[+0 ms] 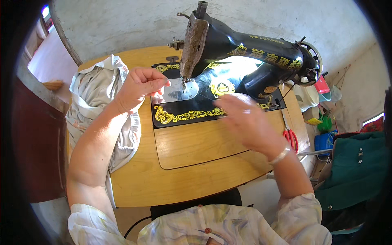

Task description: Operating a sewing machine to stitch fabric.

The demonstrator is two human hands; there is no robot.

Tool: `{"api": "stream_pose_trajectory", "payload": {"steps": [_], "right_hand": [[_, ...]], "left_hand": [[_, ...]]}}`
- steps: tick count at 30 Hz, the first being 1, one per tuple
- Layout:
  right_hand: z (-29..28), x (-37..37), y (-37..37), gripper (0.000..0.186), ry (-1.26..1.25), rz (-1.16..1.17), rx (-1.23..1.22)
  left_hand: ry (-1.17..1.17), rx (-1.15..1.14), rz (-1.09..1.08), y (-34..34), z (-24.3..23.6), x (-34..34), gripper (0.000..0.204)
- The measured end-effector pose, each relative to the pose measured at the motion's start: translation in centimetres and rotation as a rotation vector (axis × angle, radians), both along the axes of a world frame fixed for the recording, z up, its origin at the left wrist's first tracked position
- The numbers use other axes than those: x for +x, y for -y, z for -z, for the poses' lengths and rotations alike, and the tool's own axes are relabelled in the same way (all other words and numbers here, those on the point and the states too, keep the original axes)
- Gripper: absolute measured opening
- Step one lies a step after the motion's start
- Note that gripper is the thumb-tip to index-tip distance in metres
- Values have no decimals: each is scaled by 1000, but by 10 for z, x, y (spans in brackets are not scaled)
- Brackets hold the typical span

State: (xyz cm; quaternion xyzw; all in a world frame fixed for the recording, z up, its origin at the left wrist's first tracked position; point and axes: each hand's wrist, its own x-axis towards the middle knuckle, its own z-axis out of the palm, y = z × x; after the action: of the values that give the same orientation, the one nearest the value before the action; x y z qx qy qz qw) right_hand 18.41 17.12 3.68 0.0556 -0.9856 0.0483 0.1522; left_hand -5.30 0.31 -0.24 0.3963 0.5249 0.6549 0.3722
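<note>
A black sewing machine [261, 55] with gold ornament stands on a wooden table [188, 183]. Its needle and presser foot [184, 81] sit over a metal plate [190, 92]. My left hand [141, 87] is raised just left of the needle, thumb and finger pinched; what they hold is too small to make out. My right hand [245, 122] is over the front of the machine bed, smeared by motion, its grip unclear. A thin thread seems to run toward it from the needle area. A pale, gathered cloth [87, 90] lies on the table beside my left forearm.
Red-handled scissors [290, 139] lie at the table's right. Beyond are several containers, a blue can [324, 141] among them, and a green cloth [351, 167] at the right. A pale wall [122, 24] stands behind the machine, with a doorway and dark red panel [47, 147] at left.
</note>
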Motion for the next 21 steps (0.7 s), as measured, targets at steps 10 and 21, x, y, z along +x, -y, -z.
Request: {"api": "stream_pose_trajectory", "payload": {"steps": [10,21], "right_hand": [[8,-36,-20,27,324,384,387],[15,-19,-7,21,-234,109,-194]], "left_hand": [[-30,-37,33,-6,0,2,10],[-882,-138,-146,-18,6,32,7]]}}
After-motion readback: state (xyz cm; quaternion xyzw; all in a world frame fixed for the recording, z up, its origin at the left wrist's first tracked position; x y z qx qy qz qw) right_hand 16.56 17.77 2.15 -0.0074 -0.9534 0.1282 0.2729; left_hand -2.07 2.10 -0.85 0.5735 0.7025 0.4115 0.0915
